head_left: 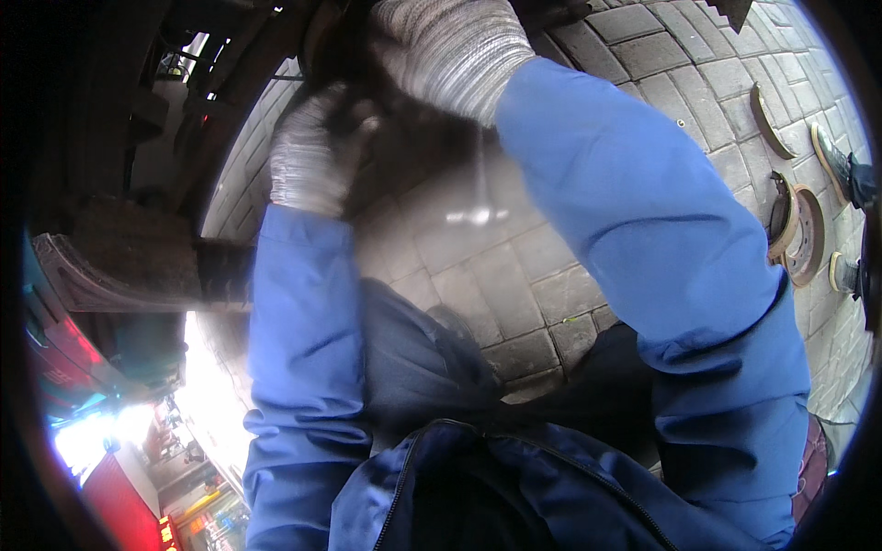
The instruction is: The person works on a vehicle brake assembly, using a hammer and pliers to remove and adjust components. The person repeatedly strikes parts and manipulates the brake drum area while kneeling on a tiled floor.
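Note:
Both my hands wear grey-white knitted gloves and reach up under a dark vehicle part. My left hand is smeared by motion beside dark, greasy metal; its fingers do not show clearly. My right hand is higher and to the right, also blurred, its fingers lost in shadow against the dark part. Below the right hand, a thin pale streak ends in a short bright crossbar; it is too blurred to name. What either hand holds, if anything, is hidden.
Dark vehicle underparts fill the upper left, with a rusty curved metal piece below. Grey paving bricks make up the ground. At right lie a loose curved brake shoe and a round rusty ring-like part, near another person's shoes.

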Demonstrator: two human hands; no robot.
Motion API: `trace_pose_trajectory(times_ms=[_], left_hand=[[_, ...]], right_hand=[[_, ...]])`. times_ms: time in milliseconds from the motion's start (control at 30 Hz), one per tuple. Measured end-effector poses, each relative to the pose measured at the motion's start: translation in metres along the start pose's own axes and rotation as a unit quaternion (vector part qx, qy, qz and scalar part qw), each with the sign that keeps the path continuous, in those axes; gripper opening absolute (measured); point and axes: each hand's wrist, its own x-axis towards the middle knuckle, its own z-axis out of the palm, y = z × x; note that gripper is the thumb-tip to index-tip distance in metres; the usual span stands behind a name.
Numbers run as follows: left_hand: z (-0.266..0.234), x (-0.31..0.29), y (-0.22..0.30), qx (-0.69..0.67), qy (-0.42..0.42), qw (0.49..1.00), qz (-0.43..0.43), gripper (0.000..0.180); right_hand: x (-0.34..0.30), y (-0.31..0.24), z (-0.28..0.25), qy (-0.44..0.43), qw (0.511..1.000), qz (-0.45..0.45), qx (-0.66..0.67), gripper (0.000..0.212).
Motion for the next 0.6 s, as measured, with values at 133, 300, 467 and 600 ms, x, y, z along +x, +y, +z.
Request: trace_pose_trajectory(times_ms=[133,300,467,600], left_hand=[[-0.001,-0.001,-0.001,-0.025,-0.018,1.000,-0.006,0.014],[-0.006,0.001,-0.001,-0.081,-0.080,0.993,-0.015,0.014],[-0.005,0.003,-0.005,-0.095,-0.113,0.989,-0.027,0.016],[-0.002,0.006,-0.013,0.005,0.016,0.999,0.045,0.018]], right_hand=[[-0.003,-0.007,0.004,-0.033,0.998,-0.011,-0.061,0.020],[-0.006,-0.014,-0.001,-0.083,0.994,-0.032,-0.058,0.027],[-0.007,-0.025,0.007,-0.120,0.986,-0.050,-0.100,0.024],[-0.006,-0.034,0.013,-0.138,0.980,-0.054,-0.136,0.032]])
